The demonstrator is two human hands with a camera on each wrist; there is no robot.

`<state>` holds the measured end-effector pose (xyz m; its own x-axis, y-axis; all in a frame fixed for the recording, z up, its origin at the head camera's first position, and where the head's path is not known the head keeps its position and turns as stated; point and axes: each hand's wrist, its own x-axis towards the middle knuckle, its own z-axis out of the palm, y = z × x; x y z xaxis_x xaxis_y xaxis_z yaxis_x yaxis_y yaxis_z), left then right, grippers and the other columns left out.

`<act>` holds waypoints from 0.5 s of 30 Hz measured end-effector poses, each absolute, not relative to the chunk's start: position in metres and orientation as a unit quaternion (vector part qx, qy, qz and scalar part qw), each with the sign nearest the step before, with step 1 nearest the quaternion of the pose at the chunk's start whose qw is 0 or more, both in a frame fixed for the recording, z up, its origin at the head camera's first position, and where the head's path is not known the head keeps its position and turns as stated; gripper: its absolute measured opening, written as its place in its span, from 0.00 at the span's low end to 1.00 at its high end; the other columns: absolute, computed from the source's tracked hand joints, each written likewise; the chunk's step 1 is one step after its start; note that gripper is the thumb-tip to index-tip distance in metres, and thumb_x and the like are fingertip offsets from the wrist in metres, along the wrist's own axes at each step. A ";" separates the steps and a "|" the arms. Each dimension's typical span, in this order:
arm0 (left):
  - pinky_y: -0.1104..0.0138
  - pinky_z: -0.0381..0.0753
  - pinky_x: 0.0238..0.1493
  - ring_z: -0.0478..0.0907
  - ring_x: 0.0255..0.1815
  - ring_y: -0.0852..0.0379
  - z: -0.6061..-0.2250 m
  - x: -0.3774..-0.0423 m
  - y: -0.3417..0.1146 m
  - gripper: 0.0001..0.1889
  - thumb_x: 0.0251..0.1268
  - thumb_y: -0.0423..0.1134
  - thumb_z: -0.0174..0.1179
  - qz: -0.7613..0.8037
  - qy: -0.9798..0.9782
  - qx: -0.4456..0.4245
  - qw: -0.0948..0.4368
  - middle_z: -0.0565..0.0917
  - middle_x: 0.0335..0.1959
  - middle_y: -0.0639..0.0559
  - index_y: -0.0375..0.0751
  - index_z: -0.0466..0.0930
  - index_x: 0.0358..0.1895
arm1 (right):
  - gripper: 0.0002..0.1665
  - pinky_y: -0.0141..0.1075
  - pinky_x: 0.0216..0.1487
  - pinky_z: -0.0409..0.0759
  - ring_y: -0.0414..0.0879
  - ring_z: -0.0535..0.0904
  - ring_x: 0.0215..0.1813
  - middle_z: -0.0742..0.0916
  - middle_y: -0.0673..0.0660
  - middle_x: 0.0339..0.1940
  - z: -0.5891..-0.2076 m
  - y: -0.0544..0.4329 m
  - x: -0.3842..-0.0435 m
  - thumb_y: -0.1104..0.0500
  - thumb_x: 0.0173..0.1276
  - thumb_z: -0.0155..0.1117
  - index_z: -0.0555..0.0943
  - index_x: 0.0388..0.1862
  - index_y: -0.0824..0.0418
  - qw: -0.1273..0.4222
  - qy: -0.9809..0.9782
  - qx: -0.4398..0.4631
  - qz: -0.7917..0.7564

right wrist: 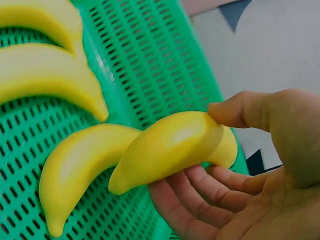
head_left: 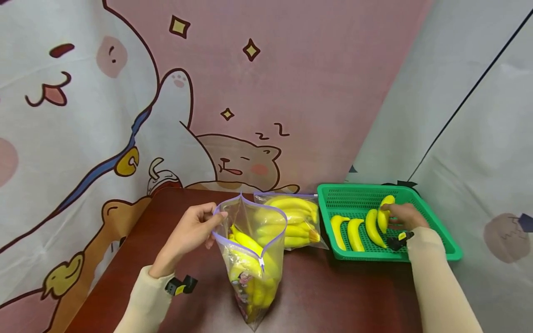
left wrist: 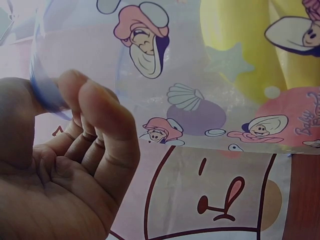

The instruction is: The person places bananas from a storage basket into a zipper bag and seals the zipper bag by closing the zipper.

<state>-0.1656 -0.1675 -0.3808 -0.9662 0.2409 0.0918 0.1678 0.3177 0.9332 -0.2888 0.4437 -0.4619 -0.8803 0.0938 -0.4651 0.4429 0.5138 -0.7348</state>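
The bag gapes wide — left grip pinching its rim, right grip pinching 1 banana over the basket.

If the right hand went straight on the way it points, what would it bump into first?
Likely the next banana, just past the held banana in the right hand, though depth is unclear.

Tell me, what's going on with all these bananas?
A person is handling bananas with both hands. The left hand holds the rim of an open clear bag with bananas inside. The right hand grips one banana at the green basket, where three more lie. Another bag of bananas lies on the table.
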 end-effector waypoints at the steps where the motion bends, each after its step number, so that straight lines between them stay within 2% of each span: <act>1: 0.51 0.82 0.18 0.72 0.12 0.36 -0.381 -0.165 -0.167 0.15 0.75 0.44 0.61 0.570 0.812 0.126 0.033 0.70 0.15 0.45 0.40 0.74 0.29 | 0.52 0.50 0.63 0.84 0.67 0.74 0.68 0.56 0.82 0.76 -0.460 0.442 -0.288 0.41 0.79 0.53 0.47 0.79 0.79 0.187 0.848 0.156 -0.470; 4: 0.50 0.82 0.18 0.72 0.13 0.35 -0.383 -0.165 -0.166 0.15 0.76 0.44 0.61 0.570 0.812 0.125 0.038 0.70 0.15 0.45 0.40 0.75 0.29 | 0.51 0.54 0.69 0.79 0.70 0.68 0.74 0.55 0.81 0.79 -0.455 0.436 -0.284 0.39 0.80 0.49 0.48 0.80 0.76 0.180 0.851 0.144 -0.472; 8: 0.53 0.82 0.18 0.72 0.12 0.37 -0.383 -0.165 -0.166 0.16 0.75 0.45 0.61 0.567 0.814 0.121 0.038 0.71 0.15 0.45 0.40 0.74 0.29 | 0.51 0.56 0.70 0.78 0.69 0.69 0.73 0.58 0.78 0.79 -0.448 0.425 -0.278 0.36 0.80 0.48 0.48 0.82 0.72 0.160 0.856 0.114 -0.478; 15: 0.56 0.81 0.17 0.72 0.11 0.44 -0.381 -0.166 -0.167 0.17 0.75 0.47 0.62 0.558 0.822 0.114 0.024 0.71 0.14 0.44 0.40 0.75 0.29 | 0.55 0.46 0.60 0.86 0.66 0.69 0.73 0.60 0.75 0.80 -0.430 0.395 -0.267 0.35 0.79 0.51 0.41 0.84 0.67 0.126 0.853 0.085 -0.498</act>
